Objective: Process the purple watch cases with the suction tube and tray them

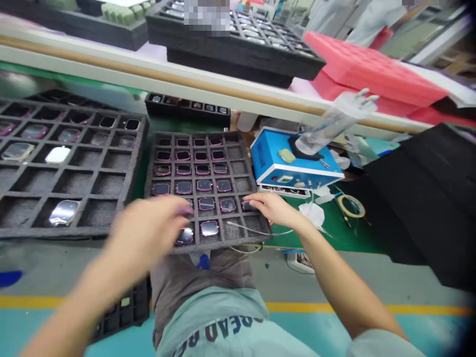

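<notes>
A grey foam tray [236,186] with square compartments lies in front of me, holding rows of purple-framed, dark-faced watch cases [207,204]. My right hand [273,208] is at the tray's right edge, its fingers closed on a dark watch case [248,205] in the last column. My left hand [148,228] is over the tray's lower left, smeared by motion. Something purple shows at its fingertips; whether it is held cannot be made out. A thin white cable [256,231] lies across the lower right compartments.
A larger foam tray [80,181] at left holds several watch cases. At right stand a blue box-shaped device [297,163] with a clear cylinder [330,126] and tape roll [351,206]. Black sheets [420,188] lie far right. A shelf [223,94] crosses behind, carrying trays and pink foam [372,64].
</notes>
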A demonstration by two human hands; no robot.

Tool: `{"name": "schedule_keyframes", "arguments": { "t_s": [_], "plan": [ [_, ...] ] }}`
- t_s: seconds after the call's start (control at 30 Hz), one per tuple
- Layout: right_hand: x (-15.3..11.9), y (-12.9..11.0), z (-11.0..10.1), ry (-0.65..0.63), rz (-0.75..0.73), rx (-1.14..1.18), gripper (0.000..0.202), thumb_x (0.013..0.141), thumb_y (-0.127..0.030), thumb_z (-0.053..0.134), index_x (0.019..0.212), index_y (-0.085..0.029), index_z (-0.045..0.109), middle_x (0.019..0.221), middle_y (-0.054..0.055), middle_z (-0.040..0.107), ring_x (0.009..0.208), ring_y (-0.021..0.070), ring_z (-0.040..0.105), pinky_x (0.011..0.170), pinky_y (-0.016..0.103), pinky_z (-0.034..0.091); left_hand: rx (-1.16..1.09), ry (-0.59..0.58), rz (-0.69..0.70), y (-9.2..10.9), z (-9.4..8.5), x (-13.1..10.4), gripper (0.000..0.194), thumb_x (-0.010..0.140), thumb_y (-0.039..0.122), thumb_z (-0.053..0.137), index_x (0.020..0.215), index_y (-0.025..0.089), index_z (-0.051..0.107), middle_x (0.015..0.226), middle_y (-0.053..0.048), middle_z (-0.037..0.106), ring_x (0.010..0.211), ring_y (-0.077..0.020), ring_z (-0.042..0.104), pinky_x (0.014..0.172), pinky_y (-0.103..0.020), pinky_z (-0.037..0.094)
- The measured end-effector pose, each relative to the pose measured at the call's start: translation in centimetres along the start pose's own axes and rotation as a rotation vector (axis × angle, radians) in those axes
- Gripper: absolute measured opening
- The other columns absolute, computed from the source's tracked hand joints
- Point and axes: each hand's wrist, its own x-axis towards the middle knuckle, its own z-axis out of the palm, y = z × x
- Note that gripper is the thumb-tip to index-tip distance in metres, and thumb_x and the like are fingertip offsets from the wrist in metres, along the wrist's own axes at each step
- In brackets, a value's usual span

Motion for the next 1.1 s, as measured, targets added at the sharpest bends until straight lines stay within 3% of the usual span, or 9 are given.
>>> {"name": "schedule_keyframes", "arguments": {
  "t_s": [0.1, 0.2, 0.37, 0.47, 0.63, 0.77, 0.87, 1.0, 1.1],
  "plan": [
    [-0.8, -0.5, 0.4, 0.123, 0.016, -0.01, 0.029, 0.097, -0.024, 0.058, 0.115, -0.025, 0.081, 0.12, 0.012, 0.079, 0.113, 0.0299, 0.077, 0.105, 0.048, 0.061, 0.02, -0.233, 0.201, 4.6, 4.6, 1.8, 0.012, 0.096, 0.014, 0.071, 0.105, 0.021, 0.077, 0.103, -0.007, 0.081, 0.092, -0.0253, 0.076, 0.084, -0.039, 0.061],
    [-3.2, -0.5, 0.4, 0.186, 0.038, 0.007, 0.029, 0.1, -0.034, 0.058, 0.12, -0.029, 0.078, 0.121, 0.011, 0.077, 0.1, 0.0285, 0.077, 0.096, 0.048, 0.064, 0.047, -0.306, 0.256, 7.2, 8.3, 2.8, 0.022, 0.098, 0.006, 0.059, 0.11, 0.016, 0.075, 0.104, -0.012, 0.08, 0.099, -0.03, 0.075, 0.085, -0.042, 0.059],
    [-6.4, -0.1, -0.9, 0.204, 0.141, 0.165, 0.025, 0.093, -0.043, 0.06, 0.106, -0.035, 0.079, 0.103, 0.007, 0.083, 0.083, 0.0292, 0.079, 0.075, 0.047, 0.066, -0.006, -0.246, 0.27, 7.8, 9.8, 1.8, 0.035, 0.099, 0.003, 0.052, 0.128, 0.015, 0.068, 0.117, -0.011, 0.078, 0.107, -0.0297, 0.07, 0.09, -0.045, 0.055],
    [-4.5, -1.5, -2.6, 0.29, 0.115, 0.151, 0.026, 0.092, -0.047, 0.06, 0.105, -0.036, 0.079, 0.103, 0.008, 0.084, 0.087, 0.032, 0.08, 0.075, 0.049, 0.065, 0.01, -0.209, 0.25, 8.2, 10.2, 0.7, 0.028, 0.1, 0.006, 0.053, 0.121, 0.015, 0.068, 0.114, -0.009, 0.078, 0.102, -0.0263, 0.07, 0.086, -0.041, 0.055],
    [7.3, -10.6, -3.8, 0.208, -0.295, -0.027, 0.029, 0.099, -0.041, 0.058, 0.116, -0.031, 0.079, 0.114, 0.007, 0.083, 0.103, 0.0296, 0.079, 0.094, 0.045, 0.063, 0.099, -0.108, 0.234, 8.5, 11.9, -0.3, 0.025, 0.106, 0.019, 0.049, 0.119, 0.011, 0.069, 0.124, -0.015, 0.076, 0.11, -0.03, 0.068, 0.089, -0.044, 0.054],
    [20.9, -19.9, -0.7, 0.02, -0.529, -0.309, 0.041, 0.104, -0.022, 0.047, 0.138, -0.02, 0.07, 0.142, 0.009, 0.073, 0.133, 0.0279, 0.067, 0.116, 0.042, 0.051, 0.181, 0.02, 0.276, 8.2, 13.1, -1.7, 0.04, 0.112, 0.032, 0.044, 0.133, 0.007, 0.067, 0.145, -0.018, 0.068, 0.129, -0.0309, 0.064, 0.101, -0.045, 0.052],
    [29.1, -24.2, 1.9, -0.119, -0.593, -0.387, 0.045, 0.098, -0.012, 0.053, 0.138, -0.02, 0.071, 0.147, 0.009, 0.071, 0.139, 0.0274, 0.063, 0.117, 0.04, 0.049, 0.23, 0.139, 0.35, 7.6, 12.8, -3.2, 0.039, 0.112, 0.033, 0.043, 0.131, 0.011, 0.07, 0.147, -0.013, 0.069, 0.134, -0.0264, 0.062, 0.107, -0.04, 0.05],
    [35.1, -26.3, 3.6, -0.309, -0.668, -0.465, 0.041, 0.082, -0.012, 0.078, 0.123, -0.021, 0.08, 0.131, 0.008, 0.08, 0.124, 0.0274, 0.073, 0.109, 0.036, 0.054, 0.186, 0.255, 0.324, 5.6, 9.3, -5.2, 0.032, 0.11, 0.031, 0.048, 0.125, 0.018, 0.073, 0.14, -0.007, 0.074, 0.131, -0.0202, 0.064, 0.111, -0.037, 0.049],
    [37.1, -26.1, 4.0, -0.371, -0.706, -0.485, 0.044, 0.077, -0.015, 0.084, 0.121, -0.023, 0.081, 0.129, 0.006, 0.081, 0.12, 0.0266, 0.076, 0.106, 0.035, 0.056, 0.184, 0.388, 0.171, 1.4, 3.6, -5.7, 0.026, 0.105, 0.027, 0.053, 0.117, 0.019, 0.075, 0.128, -0.011, 0.079, 0.124, -0.0221, 0.069, 0.112, -0.041, 0.049]
  ]
}}
